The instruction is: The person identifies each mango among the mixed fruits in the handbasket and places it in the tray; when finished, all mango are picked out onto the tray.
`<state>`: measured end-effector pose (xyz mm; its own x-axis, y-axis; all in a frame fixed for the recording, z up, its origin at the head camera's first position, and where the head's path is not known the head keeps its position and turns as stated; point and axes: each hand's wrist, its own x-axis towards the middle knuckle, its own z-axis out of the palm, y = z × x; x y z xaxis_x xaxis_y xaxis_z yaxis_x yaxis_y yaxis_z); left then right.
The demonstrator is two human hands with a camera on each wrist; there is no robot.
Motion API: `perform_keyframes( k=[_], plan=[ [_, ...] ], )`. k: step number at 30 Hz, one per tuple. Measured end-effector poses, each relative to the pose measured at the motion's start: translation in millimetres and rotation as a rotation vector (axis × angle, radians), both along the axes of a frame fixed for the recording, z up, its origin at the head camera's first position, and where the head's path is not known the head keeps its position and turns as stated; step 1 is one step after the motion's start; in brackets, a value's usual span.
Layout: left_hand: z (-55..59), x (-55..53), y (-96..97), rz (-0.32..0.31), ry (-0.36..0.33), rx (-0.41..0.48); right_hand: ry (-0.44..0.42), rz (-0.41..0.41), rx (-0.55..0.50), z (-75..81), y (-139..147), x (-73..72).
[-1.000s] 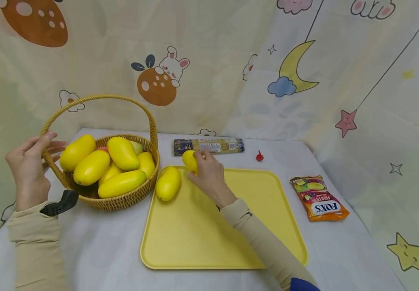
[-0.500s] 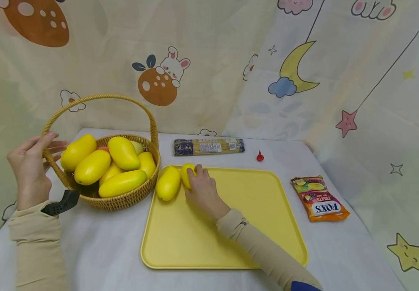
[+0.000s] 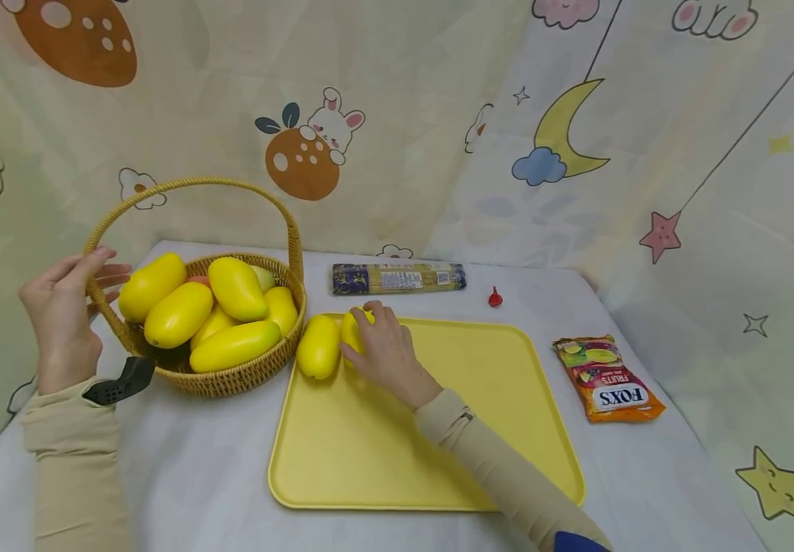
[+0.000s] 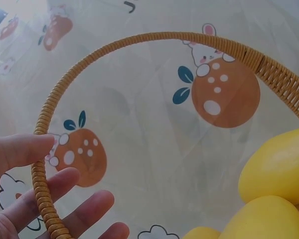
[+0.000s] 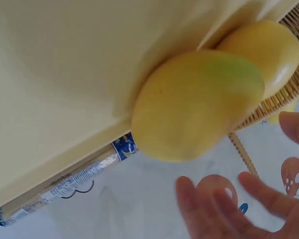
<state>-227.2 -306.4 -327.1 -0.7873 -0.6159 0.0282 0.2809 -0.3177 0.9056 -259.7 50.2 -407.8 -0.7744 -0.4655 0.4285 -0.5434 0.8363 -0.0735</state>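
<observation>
My left hand (image 3: 66,314) holds the wicker basket (image 3: 221,383) by the left side of its handle, thumb on one side and loosely spread fingers on the other. Several yellow mangoes (image 3: 234,346) fill the basket, with a bit of red and pale green showing behind them. Over the yellow tray (image 3: 369,460), my right hand (image 3: 390,353) is at a mango (image 3: 350,331) near the back left corner. In the right wrist view its fingers (image 5: 269,194) are spread and stand apart from that mango (image 5: 189,109). A second mango (image 3: 318,347) lies just left of it, beside the basket.
Behind the tray lies a long clear pack of noodle-like sticks (image 3: 399,278). A small red object (image 3: 495,297) sits to its right. An orange Fox's candy bag (image 3: 607,379) lies right of the tray. A printed cloth (image 3: 424,153) hangs behind the table.
My right hand has brought the mango from near the noodle pack down onto the tray beside the other one, and its fingers have loosened from it. The left hand stays at the handle.
</observation>
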Motion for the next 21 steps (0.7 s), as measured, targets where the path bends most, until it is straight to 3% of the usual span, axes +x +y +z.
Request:
perform_keyframes(
  k=[6,14,21],
  plan=[
    [1.1,0.3,0.7,-0.004,-0.005,0.006,0.009,0.221,-0.014,18.4,-16.0,-8.0],
    [1.6,1.5,0.4,-0.001,-0.023,-0.005,-0.046,0.346,0.038,38.7,-55.3,-12.8],
    [1.5,0.5,0.2,0.001,-0.031,0.012,-0.185,0.409,0.175,52.5,-85.1,-14.7]
  ],
)
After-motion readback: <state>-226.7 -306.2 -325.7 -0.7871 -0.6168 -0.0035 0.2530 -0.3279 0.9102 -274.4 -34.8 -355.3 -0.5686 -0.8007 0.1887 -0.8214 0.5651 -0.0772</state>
